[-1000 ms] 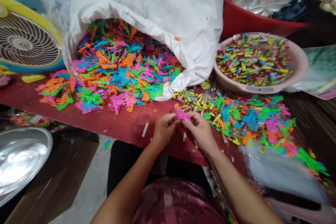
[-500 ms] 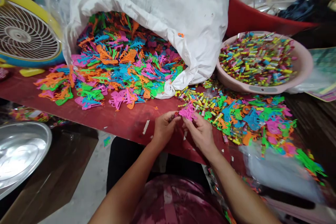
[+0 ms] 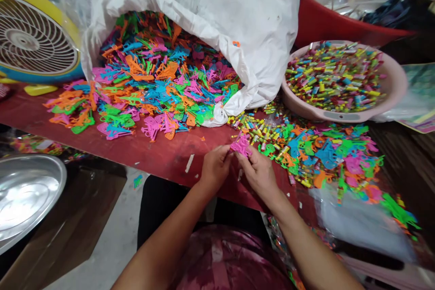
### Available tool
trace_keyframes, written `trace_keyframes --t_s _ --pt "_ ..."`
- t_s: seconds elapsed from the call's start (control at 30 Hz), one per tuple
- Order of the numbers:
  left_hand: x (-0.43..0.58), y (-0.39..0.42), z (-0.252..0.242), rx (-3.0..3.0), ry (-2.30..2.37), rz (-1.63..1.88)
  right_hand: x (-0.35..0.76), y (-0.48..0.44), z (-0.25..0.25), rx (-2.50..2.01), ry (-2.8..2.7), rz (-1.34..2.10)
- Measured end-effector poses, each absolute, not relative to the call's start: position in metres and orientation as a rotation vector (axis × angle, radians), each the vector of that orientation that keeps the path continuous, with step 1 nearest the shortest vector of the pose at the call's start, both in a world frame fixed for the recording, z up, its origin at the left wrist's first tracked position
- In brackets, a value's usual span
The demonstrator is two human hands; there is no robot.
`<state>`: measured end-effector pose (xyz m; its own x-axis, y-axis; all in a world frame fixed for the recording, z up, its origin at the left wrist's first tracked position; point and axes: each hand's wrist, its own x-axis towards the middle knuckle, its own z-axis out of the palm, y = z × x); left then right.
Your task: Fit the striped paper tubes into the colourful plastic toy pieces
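Note:
Over the front edge of the red table, my two hands meet at a small pink plastic toy piece (image 3: 240, 146) with a latticed part. My right hand (image 3: 260, 170) pinches it between thumb and fingers. Closed at the left side of the piece, my left hand (image 3: 216, 165) has its fingertips pressed together; what they grip is hidden. Just beyond my right hand lie small yellow-and-red wrapped tubes (image 3: 265, 131) and a mixed heap of bright toy pieces (image 3: 328, 156). A larger pile of similar pieces (image 3: 166, 86) spills from a white sack (image 3: 217, 4).
A pink basin (image 3: 396, 81) full of wrapped tubes stands at the right, before a red tub (image 3: 326, 18). At the left are a yellow-and-blue fan (image 3: 37, 36) and, lower, a metal bowl (image 3: 30, 195). Clear plastic bags (image 3: 360, 217) lie at the right edge.
My left hand has come closer to the pink piece, and the small red thing at its fingertips no longer shows. The pink piece has turned slightly in my right hand.

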<state>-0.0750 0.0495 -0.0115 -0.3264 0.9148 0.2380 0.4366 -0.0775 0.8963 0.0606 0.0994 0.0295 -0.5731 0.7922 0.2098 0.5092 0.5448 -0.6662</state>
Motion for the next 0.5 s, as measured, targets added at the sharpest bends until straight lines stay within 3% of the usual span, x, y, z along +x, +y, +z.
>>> trace_keyframes --t_s 0.3,0.5 --pt "-0.073 0.052 -0.009 1.539 1.741 1.269 0.092 0.117 0.028 -1.145 -1.890 1.257" --pt "-0.083 0.084 0.007 1.565 2.062 1.075 0.182 0.181 0.063 -1.484 -1.587 1.069"
